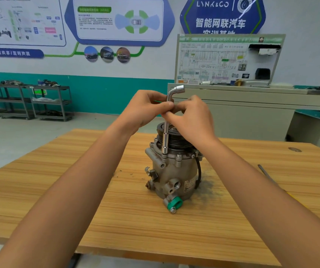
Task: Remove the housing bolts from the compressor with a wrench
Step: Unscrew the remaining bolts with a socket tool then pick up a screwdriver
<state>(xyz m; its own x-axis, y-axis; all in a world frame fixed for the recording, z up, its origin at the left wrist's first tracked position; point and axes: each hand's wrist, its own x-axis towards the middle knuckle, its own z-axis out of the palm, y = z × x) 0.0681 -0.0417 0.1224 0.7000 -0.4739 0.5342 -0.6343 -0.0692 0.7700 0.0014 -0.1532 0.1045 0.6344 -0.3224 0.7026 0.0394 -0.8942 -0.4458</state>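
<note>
1. Both grips are clenched on the wrench [166, 136]: the left grip [145, 109] and the right grip [192, 115] pinch its upright shaft just below the bend, fingertips meeting around it.
2. Its lower socket sits over a housing bolt [164, 156] on the upper flange of the compressor [174, 171], at about 8 o'clock from the pulley [176, 141].
3. The compressor stands pulley-up near the middle of the desk [58, 190], with a green cap [174, 204] at 6 o'clock on its base.
4. A two-handed finger pinch rather than a pull on the short arm suggests the bolt is being spun out.
5. The next move calls for holding the socket square, turning until the bolt lifts free, then shifting to the neighbouring bolt [178, 157] at 3 o'clock.
6. A slim tool [267, 175] lies at 3 o'clock, well apart.
</note>
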